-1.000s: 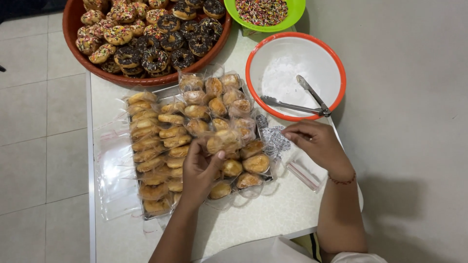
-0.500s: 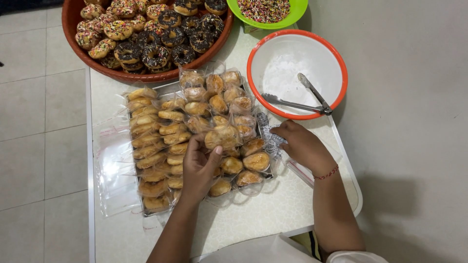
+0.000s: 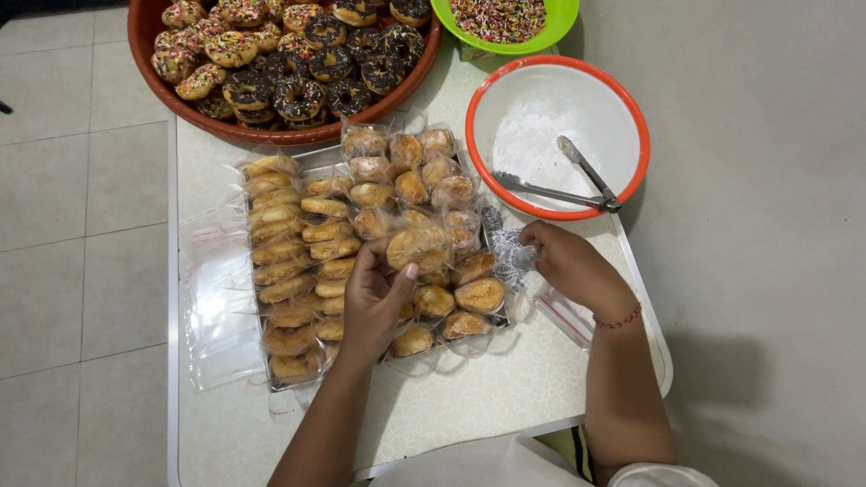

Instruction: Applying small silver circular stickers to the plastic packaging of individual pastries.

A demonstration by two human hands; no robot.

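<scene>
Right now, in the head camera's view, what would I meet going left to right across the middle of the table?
Empty clear bags → rows of long wrapped pastries → left hand holding a wrapped round pastry → crumpled patterned wrapper → right hand.

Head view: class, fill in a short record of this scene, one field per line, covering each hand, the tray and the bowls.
left hand: holds a bagged pastry above the tray
right hand: grips a crumpled plastic bag
tray: full of bagged pastries
white bowl: holds tongs
brown bowl: glazed doughnuts
green bowl: sprinkles
</scene>
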